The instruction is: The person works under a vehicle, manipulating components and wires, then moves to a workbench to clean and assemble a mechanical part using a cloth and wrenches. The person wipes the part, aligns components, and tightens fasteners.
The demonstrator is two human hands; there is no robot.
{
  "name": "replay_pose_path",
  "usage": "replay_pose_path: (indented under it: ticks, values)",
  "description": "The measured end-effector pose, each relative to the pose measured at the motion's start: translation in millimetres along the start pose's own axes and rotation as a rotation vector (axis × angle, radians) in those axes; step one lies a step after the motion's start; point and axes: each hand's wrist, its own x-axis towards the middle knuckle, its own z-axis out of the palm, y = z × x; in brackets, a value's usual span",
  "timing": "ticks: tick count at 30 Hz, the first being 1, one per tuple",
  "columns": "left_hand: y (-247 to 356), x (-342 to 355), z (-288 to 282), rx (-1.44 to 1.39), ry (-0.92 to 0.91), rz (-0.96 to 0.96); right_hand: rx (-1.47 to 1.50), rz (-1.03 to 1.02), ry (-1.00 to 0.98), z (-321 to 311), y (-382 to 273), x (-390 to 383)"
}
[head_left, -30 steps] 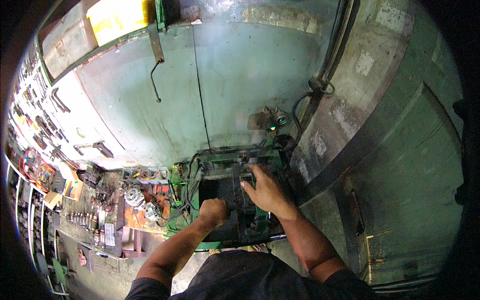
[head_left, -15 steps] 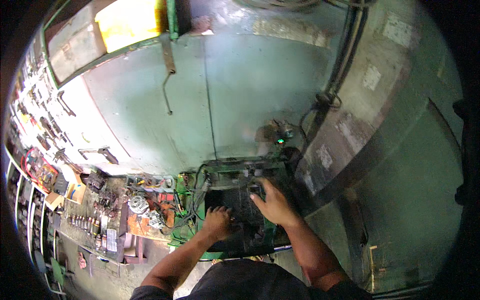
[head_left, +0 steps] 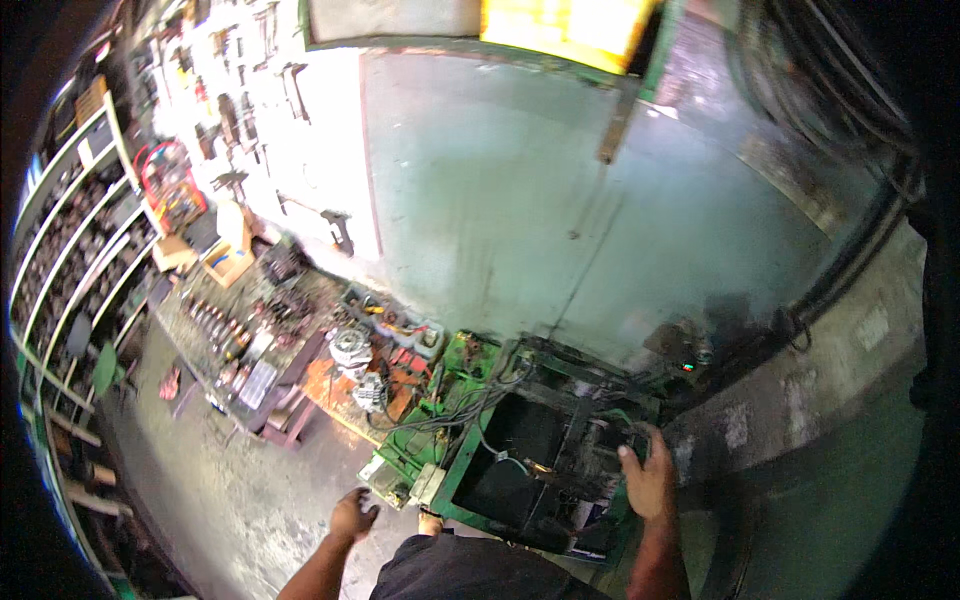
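My left hand point(head_left: 352, 515) hangs over the floor, left of a green-framed machine point(head_left: 462, 505). Its fingers are loosely bent and apart, and I see nothing in them. At the machine's right side, my right hand point(head_left: 650, 475) has its thumb and forefinger spread beside dark metal parts point(head_left: 590, 455). The other fingers of that hand are partly hidden, and I cannot tell whether it touches the machine. Black panels point(head_left: 520, 440) lie within the frame. A bundle of dark cables point(head_left: 470, 408) crosses its left end, near a pale box point(head_left: 427, 484).
To the left, a workbench point(head_left: 322, 383) carries silvery round housings point(head_left: 350, 347), a plastic bin point(head_left: 420, 335) and several small cylindrical parts. Tools hang on a white wall panel point(head_left: 330, 160). Shelving point(head_left: 75, 270) full of dark parts stands far left. Coiled hoses point(head_left: 830, 90) hang upper right.
The view has swung left, so the machine sits further right. My left hand has left the black panel and moved out over the floor. My right hand is still at the machine's right side.
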Motion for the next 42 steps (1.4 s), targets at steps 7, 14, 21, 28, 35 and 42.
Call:
replay_pose_path:
  ticks: [7, 14, 21, 28, 35, 42]
  values:
    - [-233, -72, 67, 0.504, -0.625, -0.629, -0.132, 0.006, 0.019, 7, 15, 9]
    - [-246, -111, 129, 0.515, -1.022, -0.340, -0.201, -0.008, 0.064, 6, 24, 6]
    - [-208, -12, 112, 0.173, -0.329, -0.363, -0.232, 0.025, 0.038, 5, 12, 3]
    - [-113, 109, 49, -0.067, 0.057, -0.151, -0.257, 0.141, 0.023, 3, 31, 8]
    - [-47, 174, 48, -0.122, 0.110, -0.039, -0.142, -0.038, 0.117, 11, 17, 5]
    - [-21, 191, 74, -0.171, 0.001, 0.011, -0.092, -0.024, 0.118, 9, 20, 0]
